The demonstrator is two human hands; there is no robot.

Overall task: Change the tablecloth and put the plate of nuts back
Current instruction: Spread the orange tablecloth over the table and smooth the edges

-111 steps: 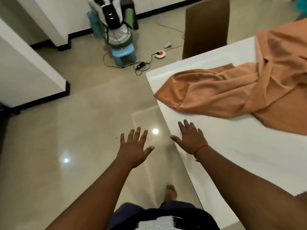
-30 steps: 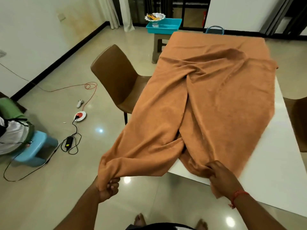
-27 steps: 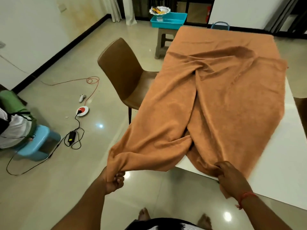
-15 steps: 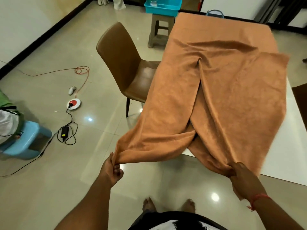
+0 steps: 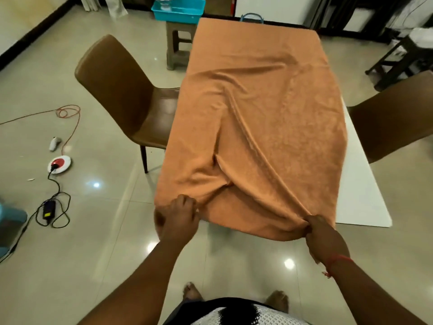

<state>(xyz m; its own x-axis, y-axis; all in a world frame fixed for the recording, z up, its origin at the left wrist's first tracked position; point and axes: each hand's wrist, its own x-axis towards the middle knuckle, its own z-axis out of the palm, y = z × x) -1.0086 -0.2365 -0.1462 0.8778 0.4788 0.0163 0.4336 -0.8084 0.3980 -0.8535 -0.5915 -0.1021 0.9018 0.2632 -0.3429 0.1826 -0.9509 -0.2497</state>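
Head view: a person standing at the near end of a white rectangular table (image 5: 365,184) spreads an orange towelling tablecloth (image 5: 269,127) along its length. The left hand (image 5: 180,219) pinches the cloth's near edge at the table's near-left corner, fingers curled round a gathered fold; the right hand (image 5: 324,235), a red thread at its wrist, grips a bunch of the same edge towards the near right. The cloth lies flat at the far end but runs in long diagonal creases towards the hands, and a strip of bare tabletop shows along the right side. To finish the step cleanly, the hands would probably need to draw apart, tension the near hem evenly and shift the cloth rightward so the overhang matches on both sides, pulling gently so the far end does not slide off. The plate of nuts appears to sit, only partly visible, at the top edge of the frame above a turquoise plastic tray (image 5: 178,11) on a grey stool (image 5: 179,43) beyond the table's far-left corner. Brown leather-look chairs (image 5: 121,90) flank the table.
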